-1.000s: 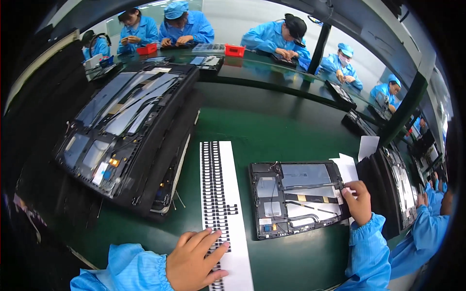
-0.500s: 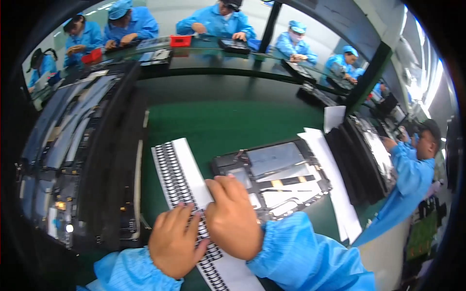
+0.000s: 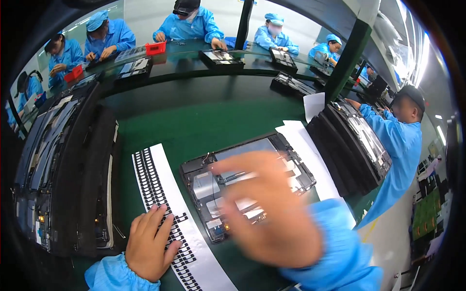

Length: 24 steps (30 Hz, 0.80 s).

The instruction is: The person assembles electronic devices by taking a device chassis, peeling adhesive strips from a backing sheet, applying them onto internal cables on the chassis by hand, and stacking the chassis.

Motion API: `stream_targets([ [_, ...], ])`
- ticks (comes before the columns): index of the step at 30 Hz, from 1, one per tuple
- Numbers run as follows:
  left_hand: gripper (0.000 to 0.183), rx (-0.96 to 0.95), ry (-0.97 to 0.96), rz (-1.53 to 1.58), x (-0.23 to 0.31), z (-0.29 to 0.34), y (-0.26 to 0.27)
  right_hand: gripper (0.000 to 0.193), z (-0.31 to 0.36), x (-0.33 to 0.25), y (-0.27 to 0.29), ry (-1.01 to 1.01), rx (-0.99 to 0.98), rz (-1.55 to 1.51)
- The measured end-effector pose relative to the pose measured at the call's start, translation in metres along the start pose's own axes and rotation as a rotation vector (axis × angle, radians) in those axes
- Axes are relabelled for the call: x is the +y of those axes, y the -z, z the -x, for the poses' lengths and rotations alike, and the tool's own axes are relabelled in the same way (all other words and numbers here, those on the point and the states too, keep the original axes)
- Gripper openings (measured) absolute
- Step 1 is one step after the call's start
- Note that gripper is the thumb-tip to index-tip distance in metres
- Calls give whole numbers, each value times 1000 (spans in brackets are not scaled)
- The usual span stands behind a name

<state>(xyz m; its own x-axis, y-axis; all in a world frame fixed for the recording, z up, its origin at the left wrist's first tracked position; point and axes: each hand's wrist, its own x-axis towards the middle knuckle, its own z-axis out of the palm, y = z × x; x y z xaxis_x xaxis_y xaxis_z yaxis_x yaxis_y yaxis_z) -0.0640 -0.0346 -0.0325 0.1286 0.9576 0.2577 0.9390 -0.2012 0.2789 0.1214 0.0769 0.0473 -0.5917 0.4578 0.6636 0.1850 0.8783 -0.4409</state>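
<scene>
A long white sheet (image 3: pixel 169 175) with rows of small black stickers lies slantwise on the green work surface. My left hand (image 3: pixel 149 241) rests on its lower part, fingers stretched out and spread. To the right of the sheet is an opened tablet-like device (image 3: pixel 201 182), its dark frame holding silver panels, cables and small boards. My right hand (image 3: pixel 276 218) hovers over this device and hides much of it. Motion smears the right hand's fingers, so I cannot make out whether they hold anything.
Stacks of similar devices between black padding stand at the left (image 3: pixel 92 184) and right (image 3: pixel 349 145). White papers (image 3: pixel 310 157) lie between the device and the right stack. Across the bench, several people in blue work near red trays (image 3: pixel 155 48). Another person (image 3: pixel 405 140) stands at the right.
My right hand has left the sticker sheet and moved right, over the device. My left hand stays on the sheet. The whole view has shifted a little.
</scene>
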Motion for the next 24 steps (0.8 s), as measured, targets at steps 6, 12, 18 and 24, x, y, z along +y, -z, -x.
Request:
stream_targets([
  [6,32,299,-363,146,47,-16,22,5,35,13,87,-529,33,-212],
  [12,28,294,-579,224,50,-46,-23,4,71,47,39,-636,-165,-398],
  [18,26,305,-581,214,48,-50,-21,5,63,46,29,-519,-286,-202],
  [24,26,262,-546,234,48,-51,-20,6,66,48,26,-574,-221,-202],
])
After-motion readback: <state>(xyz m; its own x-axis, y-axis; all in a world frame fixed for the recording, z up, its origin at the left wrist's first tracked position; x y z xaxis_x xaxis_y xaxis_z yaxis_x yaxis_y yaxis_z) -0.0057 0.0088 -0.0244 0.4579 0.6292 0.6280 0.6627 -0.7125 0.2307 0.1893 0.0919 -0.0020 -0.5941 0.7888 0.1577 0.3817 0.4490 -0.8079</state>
